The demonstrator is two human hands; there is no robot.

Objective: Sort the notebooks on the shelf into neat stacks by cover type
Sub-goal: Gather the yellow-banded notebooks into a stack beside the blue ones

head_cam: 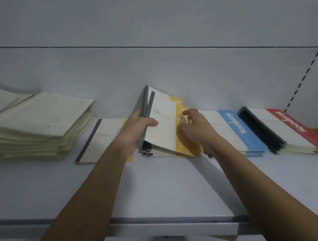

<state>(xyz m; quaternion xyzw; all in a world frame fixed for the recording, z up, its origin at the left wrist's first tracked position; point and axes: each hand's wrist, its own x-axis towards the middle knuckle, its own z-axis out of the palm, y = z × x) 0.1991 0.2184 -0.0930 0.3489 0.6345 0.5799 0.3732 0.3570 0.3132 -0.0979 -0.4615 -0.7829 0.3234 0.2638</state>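
On a white shelf (159, 186) backed by a white panel, the left hand (136, 130) gripped the grey-spined edge of a few yellow-banded notebooks (162, 120), thumb curled over the white top cover and fingers hidden behind, tilting them up off the yellow-banded stack (175, 151) that lay flat beneath them at the middle of the shelf. The right hand (196, 126) hovered at the yellow band of the lifted notebooks with its fingers loosely bent and spread; whether the fingertips touched the cover or held anything could not be told. Just left of that stack a single yellow-banded notebook (99, 141) lay flat, partly hidden by the left forearm. Further left sat an untidy pile of plain pale-green notebooks (40, 126), the top ones skewed. To the right of the hands lay a stack of blue-banded notebooks (238, 131), and beyond it, just beside it, a stack of red-banded notebooks (294, 131) with dark spines, fanned at the near edge
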